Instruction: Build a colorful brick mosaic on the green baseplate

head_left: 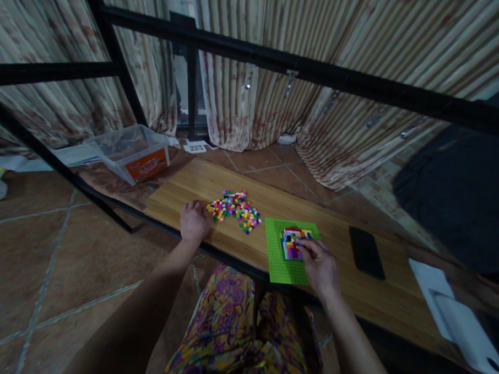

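A loose pile of small multicoloured toy bricks lies on the wooden board. At its left edge rests my left hand, fingers curled in against the nearest bricks; whatever is between the fingertips is hidden. To the right, a green studded baseplate carries a low, roughly square block of coloured bricks. Over the right side of that block is my right hand, thumb and forefinger pinched together at its top. The pinch seems to be on a small toy brick, partly covered by the fingers.
A black phone lies right of the baseplate. Farther right are white objects. A clear plastic bin with an orange label stands beyond the board's left end. A black metal bar crosses above, before striped curtains.
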Demonstrator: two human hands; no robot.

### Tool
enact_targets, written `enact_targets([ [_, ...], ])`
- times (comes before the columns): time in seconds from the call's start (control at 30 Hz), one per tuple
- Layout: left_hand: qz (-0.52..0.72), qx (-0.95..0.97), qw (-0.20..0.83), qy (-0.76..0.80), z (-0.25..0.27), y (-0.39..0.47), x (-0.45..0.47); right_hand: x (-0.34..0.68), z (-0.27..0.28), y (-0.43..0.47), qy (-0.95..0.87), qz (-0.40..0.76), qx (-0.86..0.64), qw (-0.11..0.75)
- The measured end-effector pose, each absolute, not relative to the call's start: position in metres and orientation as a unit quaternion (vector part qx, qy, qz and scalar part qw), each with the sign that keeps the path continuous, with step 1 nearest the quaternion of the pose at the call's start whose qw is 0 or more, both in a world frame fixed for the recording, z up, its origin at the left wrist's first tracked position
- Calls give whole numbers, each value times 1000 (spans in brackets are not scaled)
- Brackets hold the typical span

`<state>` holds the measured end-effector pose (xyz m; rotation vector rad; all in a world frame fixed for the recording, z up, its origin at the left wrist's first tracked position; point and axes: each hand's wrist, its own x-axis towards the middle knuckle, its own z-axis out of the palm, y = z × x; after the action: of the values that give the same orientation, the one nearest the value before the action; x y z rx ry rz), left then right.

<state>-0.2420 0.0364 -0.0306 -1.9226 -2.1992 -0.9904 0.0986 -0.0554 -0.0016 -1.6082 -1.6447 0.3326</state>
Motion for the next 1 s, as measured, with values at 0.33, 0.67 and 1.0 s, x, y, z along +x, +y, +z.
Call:
enact_targets([
  [0.33,-313,-624,26,-716,-30,36,-242,100,1,-51,-662,105,-612,420],
  [0.67,-318,-620,21,-717,-30,36,-241,106,0,-54,-627,57,-645,432],
  [1.0,-318,-622,21,-715,-31,36,-242,101,-10,-41,-572,48,-693,437],
])
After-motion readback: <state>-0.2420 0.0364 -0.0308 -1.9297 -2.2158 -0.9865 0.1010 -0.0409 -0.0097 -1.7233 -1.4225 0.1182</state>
